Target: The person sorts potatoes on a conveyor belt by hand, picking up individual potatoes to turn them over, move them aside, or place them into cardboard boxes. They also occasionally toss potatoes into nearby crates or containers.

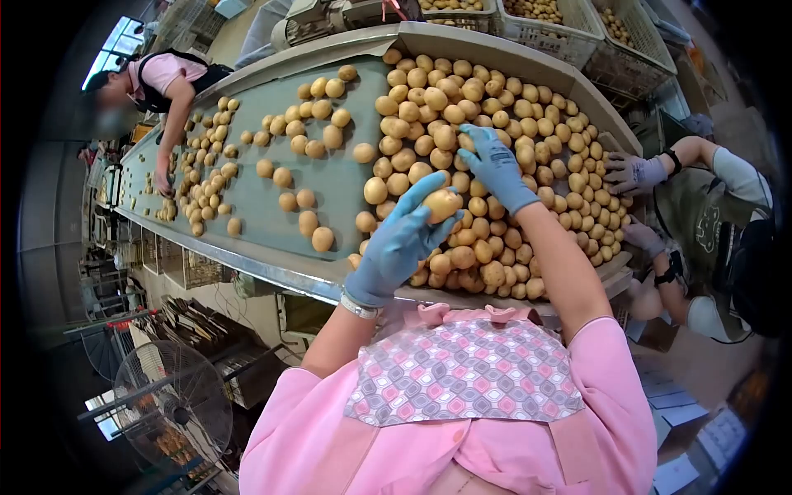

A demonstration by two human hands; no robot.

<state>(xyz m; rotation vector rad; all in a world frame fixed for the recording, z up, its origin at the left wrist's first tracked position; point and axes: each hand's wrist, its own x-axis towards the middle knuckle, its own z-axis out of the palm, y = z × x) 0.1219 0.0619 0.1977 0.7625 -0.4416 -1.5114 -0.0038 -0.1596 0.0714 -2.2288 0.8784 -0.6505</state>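
Observation:
My left hand (400, 245), in a blue glove with a white watch at the wrist, holds a potato (443, 206) between thumb and fingers above the belt's near side. Further forward, my right hand (497, 167), also gloved in blue, reaches over the heap with its fingers curled round another potato (468, 143), which they partly hide. Loose yellow potatoes (487, 276) lie packed around and beneath both hands. To the left they thin out into scattered potatoes on the green conveyor belt (256, 202).
A metal rim (309, 285) borders the belt. At the far left a co-worker (177, 78) reaches onto it. On the right another person's gloved hands (635, 173) are at the heap's edge. Crates of potatoes (551, 33) stand behind. A large fan (173, 396) is at lower left.

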